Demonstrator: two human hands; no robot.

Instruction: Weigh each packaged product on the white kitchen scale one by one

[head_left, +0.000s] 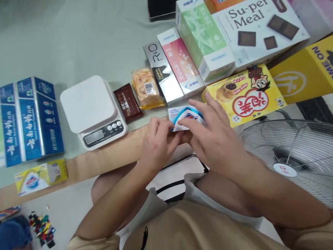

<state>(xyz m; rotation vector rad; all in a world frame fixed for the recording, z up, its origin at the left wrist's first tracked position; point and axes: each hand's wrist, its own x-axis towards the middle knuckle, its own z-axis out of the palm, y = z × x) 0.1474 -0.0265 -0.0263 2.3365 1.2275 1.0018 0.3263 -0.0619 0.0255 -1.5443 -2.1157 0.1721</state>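
Observation:
A small white and blue soap box [187, 116] is between my two hands near the table's front edge. My left hand [158, 140] pinches its left end with the fingers curled and the thumb underneath. My right hand [217, 133] grips the box from the right, its fingers over the top face and part of the thumb hidden. Just behind the box lie a silver and black carton [162, 73], a pink and white carton [182, 62] and a bag of yellow snack [146, 87]. Right beside my right hand is a yellow snack box [244, 93].
Left stand a white kitchen scale [90, 104], a dark brown packet [128, 102], blue toothpaste boxes [30, 119] and a yellow soap box [41, 176]. At the back right are a green carton [204, 38] and a Su-per Meal box [260, 33]. A fan [288, 152] stands near my right arm.

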